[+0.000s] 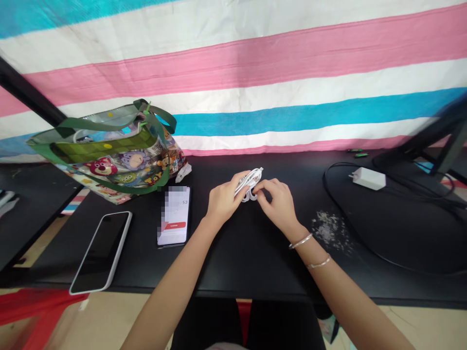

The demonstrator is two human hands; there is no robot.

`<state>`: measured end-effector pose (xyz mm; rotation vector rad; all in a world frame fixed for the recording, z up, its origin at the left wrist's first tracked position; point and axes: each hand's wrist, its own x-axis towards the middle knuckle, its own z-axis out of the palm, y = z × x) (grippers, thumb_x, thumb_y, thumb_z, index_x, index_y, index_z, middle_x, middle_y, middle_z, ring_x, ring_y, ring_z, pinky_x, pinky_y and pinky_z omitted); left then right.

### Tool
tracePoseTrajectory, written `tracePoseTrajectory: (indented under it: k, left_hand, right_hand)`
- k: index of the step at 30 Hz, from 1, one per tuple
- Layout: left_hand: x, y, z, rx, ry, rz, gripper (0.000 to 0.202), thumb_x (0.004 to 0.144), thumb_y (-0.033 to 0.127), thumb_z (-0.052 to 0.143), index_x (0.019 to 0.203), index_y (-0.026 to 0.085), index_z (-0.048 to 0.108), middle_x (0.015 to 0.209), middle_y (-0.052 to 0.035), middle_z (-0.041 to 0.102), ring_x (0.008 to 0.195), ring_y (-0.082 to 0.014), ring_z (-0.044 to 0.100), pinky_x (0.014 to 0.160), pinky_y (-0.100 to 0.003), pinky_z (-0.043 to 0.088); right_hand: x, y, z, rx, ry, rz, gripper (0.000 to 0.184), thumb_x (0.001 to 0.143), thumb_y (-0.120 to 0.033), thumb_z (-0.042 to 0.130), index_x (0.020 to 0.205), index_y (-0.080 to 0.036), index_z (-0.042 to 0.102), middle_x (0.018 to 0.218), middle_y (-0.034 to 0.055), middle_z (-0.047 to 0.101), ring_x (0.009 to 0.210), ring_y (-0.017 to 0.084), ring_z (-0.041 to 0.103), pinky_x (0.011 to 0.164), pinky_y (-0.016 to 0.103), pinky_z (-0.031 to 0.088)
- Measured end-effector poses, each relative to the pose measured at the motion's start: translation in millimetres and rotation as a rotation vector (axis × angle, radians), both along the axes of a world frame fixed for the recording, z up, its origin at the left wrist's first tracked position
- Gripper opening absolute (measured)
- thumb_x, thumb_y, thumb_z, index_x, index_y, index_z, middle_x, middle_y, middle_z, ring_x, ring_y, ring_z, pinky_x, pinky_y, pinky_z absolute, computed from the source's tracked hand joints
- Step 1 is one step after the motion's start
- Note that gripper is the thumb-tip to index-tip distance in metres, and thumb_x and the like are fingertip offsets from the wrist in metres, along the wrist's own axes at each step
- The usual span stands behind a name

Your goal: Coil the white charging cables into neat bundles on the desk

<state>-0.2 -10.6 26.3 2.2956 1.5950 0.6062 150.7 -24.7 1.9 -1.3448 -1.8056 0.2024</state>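
Observation:
A bundled white charging cable (250, 181) is held above the middle of the black table, its plug end pointing up and away from me. My left hand (228, 197) is closed around the bundle, thumb along its near side. My right hand (275, 199) has its thumb and forefinger pinched together at the lower right of the bundle, against the cable's loops. Whether a strand lies between those fingertips is too small to make out clearly. Two bracelets sit on my right wrist and forearm.
On the black table (248, 262), a lit phone (175, 218) and a dark-screened phone (102, 250) lie left, before a cartoon tote bag (127, 163). A white charger (369, 179), black cables (339, 218) and pale crumbs (330, 231) are right. Striped sheeting (292, 82) hangs behind.

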Motion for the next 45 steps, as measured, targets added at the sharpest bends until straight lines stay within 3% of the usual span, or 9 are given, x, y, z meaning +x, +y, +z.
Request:
tracePoseTrajectory:
  k: [5,9,27,36,45]
  left_hand:
    - [1.1,-0.2,-0.2,0.013,-0.043,-0.011,0.036,0.093,0.036,0.044,0.127,0.031,0.052,0.098,0.0026,0.074,0.087,-0.0163,0.070,0.071,-0.021,0.048]
    - [1.4,-0.1,-0.1,0.002,-0.045,-0.002,0.035,0.092,0.035,0.045,0.126,0.030,0.054,0.091,0.0021,0.074,0.088,-0.0168,0.069,0.072,-0.021,0.048]
    - [3.0,-4.3,-6.0,0.038,-0.239,-0.106,0.039,0.094,0.028,0.035,0.131,0.025,0.048,0.103,-0.0013,0.071,0.091,-0.0161,0.067,0.080,-0.024,0.049]
    - [5.3,-4.2,-8.2,0.045,-0.218,-0.120,0.032,0.093,0.029,0.038,0.121,0.022,0.052,0.109,-0.0034,0.068,0.096,-0.0171,0.065,0.081,-0.026,0.049]
    - [5.5,-2.3,-6.3,0.035,-0.178,-0.067,0.029,0.089,0.028,0.045,0.116,0.024,0.055,0.105,-0.0020,0.069,0.092,-0.0173,0.065,0.079,-0.026,0.049]
  right_hand:
    - [0.0,0.6,1.2,-0.038,0.032,-0.017,0.014,0.073,-0.017,0.048,0.066,-0.025,0.056,0.068,0.0010,0.068,0.069,0.022,0.058,0.071,0.037,0.043]
    - [-0.6,0.3,1.0,-0.028,0.049,-0.003,0.011,0.072,-0.017,0.048,0.065,-0.025,0.054,0.066,0.0010,0.066,0.068,0.021,0.058,0.070,0.036,0.043]
    - [0.2,1.0,0.5,-0.102,0.290,0.047,0.013,0.079,-0.027,0.045,0.069,-0.026,0.053,0.068,0.0017,0.066,0.070,0.021,0.060,0.068,0.035,0.047]
    - [-2.6,2.0,-1.3,-0.149,0.402,0.107,0.008,0.075,-0.030,0.049,0.072,-0.025,0.045,0.068,-0.0007,0.063,0.067,0.017,0.061,0.068,0.032,0.049]
    - [-1.6,1.4,1.2,-0.154,0.408,0.141,0.004,0.077,-0.027,0.050,0.075,-0.025,0.048,0.072,-0.0011,0.063,0.070,0.017,0.061,0.074,0.034,0.049]
